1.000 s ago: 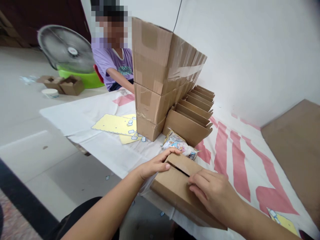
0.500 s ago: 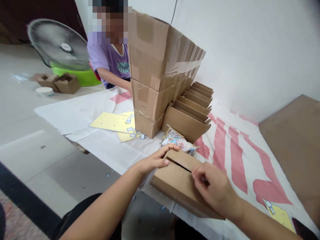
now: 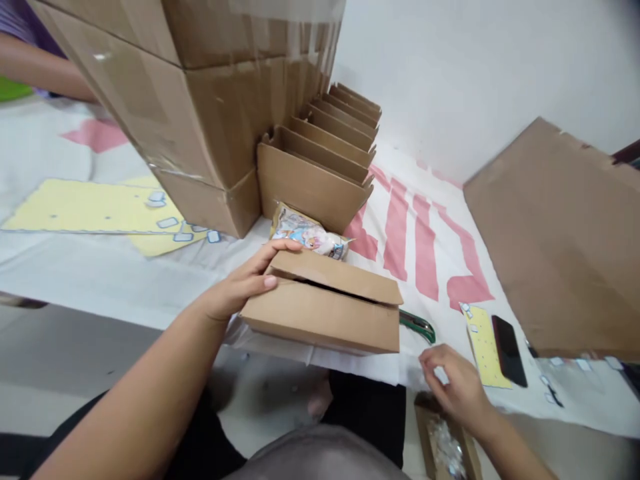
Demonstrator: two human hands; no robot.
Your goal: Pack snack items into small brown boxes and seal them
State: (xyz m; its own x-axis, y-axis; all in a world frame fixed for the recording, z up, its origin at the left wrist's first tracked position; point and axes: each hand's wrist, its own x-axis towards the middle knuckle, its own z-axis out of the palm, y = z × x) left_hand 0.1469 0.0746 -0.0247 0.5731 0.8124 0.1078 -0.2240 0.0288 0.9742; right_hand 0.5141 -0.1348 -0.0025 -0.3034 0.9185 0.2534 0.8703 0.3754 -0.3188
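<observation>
A small brown cardboard box (image 3: 320,313) lies at the table's front edge, its top flaps meeting along a narrow dark gap. My left hand (image 3: 253,280) grips its left end, thumb on the top and fingers over the far side. To the right of the box and apart from it, my right hand (image 3: 453,380) is closed in a pinch near the table edge; anything in it is too small to make out. A green utility knife (image 3: 419,325) lies between the box and my right hand. Behind the box rests a printed plastic packet (image 3: 313,235).
Tall stacked, taped cartons (image 3: 215,113) stand at the back left, beside a row of open boxes (image 3: 315,180). A phone (image 3: 509,351) lies on the right. Below the edge is an open box (image 3: 425,427) with crumpled clear plastic. Another person's arm (image 3: 45,67) reaches behind the cartons.
My right hand has left the box's top gap and moved right, past the table edge. My left hand keeps its hold. The view has turned down and right, showing the knife and phone.
</observation>
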